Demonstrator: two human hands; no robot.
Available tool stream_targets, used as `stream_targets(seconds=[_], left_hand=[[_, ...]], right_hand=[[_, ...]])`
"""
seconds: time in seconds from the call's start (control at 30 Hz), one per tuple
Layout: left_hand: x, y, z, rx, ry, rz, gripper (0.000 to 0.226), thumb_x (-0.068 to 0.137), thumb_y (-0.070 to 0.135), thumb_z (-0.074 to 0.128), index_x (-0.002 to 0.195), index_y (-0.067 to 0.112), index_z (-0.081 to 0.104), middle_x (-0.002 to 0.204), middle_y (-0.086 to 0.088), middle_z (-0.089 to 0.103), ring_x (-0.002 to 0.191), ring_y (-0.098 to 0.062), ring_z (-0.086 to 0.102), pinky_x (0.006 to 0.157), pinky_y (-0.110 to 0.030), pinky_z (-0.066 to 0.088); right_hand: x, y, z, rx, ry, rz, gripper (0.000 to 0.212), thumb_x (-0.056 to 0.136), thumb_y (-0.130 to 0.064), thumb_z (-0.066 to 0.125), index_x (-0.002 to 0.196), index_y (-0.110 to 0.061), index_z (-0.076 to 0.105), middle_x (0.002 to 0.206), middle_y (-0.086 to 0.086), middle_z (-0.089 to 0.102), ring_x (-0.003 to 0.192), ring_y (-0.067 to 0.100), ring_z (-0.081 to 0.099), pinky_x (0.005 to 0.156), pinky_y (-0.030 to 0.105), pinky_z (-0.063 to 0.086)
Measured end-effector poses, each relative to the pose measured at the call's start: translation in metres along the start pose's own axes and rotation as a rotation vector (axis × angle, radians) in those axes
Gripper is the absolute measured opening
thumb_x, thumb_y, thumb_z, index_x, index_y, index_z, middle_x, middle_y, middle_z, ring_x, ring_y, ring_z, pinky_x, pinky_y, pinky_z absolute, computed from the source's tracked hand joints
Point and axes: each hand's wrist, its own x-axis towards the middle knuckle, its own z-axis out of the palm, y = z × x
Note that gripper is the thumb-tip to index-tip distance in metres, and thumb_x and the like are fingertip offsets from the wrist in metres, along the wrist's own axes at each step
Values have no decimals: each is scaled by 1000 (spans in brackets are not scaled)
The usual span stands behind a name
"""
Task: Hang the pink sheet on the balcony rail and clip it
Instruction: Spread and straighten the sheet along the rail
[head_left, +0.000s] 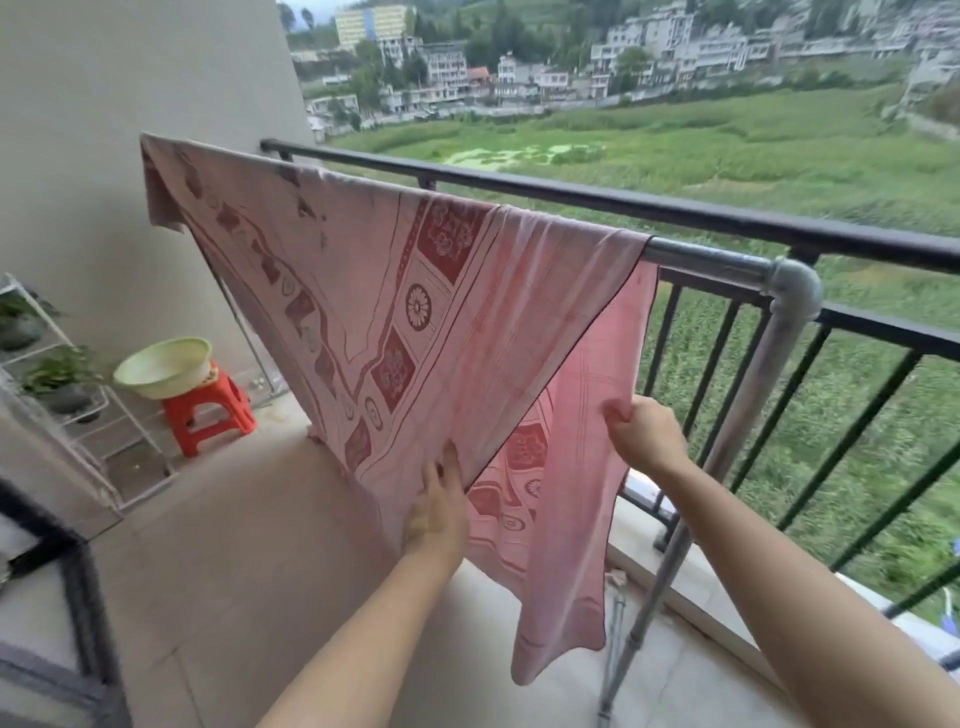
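The pink sheet (363, 291) hangs folded over a grey pipe rail (717, 262) that runs from the upper left of the frame to an elbow joint at the right of centre. This pipe stands just inside the black balcony railing (571, 195), near it but apart from it. The sheet's near layer shows a dark red printed border and falls slantwise toward the lower centre. A brighter pink rear layer hangs behind it, with one corner reaching lowest at the bottom centre.

Left hand (439, 499), lower centre: fingers straight and pointing up, laid against the slanted edge of the near layer. It seems to press flat. The thumb is hidden, so a hold behind the cloth cannot be ruled out.

Right hand (641, 431), right of centre: fingers curled, pinching the right edge of the rear layer and drawing it toward the pipe's upright leg.

At the left of the frame, a pale green basin (163, 366) sits on an orange stool (208, 410) by the wall. A white wire shelf (104, 415) holding potted plants stands just beside the stool.
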Motion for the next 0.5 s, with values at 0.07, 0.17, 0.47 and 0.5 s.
stream_targets(seconds=[0.07,0.17,0.47,0.5], left_hand=[[-9,-6,11,-21,-126,-33,83,92,3,36,151,37,-12,139,-3,24,106,-34,57,93,-45,46],[-14,-24,16,2,-244,-41,91,92,4,47,150,40,-13,141,-5,24,114,-34,53,97,-43,44],[-17,-40,13,-119,-235,14,79,87,0,42,150,34,8,133,-5,29,111,-31,54,90,-37,44],[-18,-38,16,-190,-218,33,69,86,1,42,146,28,19,131,-5,31,110,-31,53,88,-36,44]], right_hand=[[0,-1,3,-1,-13,-17,26,95,-33,49,94,-11,64,101,20,68,99,38,63,76,36,46],[-1,-3,5,98,55,22,72,84,-20,65,146,-10,30,141,19,38,112,33,52,87,36,43],[-52,-85,37,290,-486,-106,139,51,-75,82,157,-23,9,165,9,7,151,24,10,121,49,5],[-55,-96,39,411,-625,-93,123,55,-77,79,153,-23,30,158,5,33,146,21,30,122,49,18]])
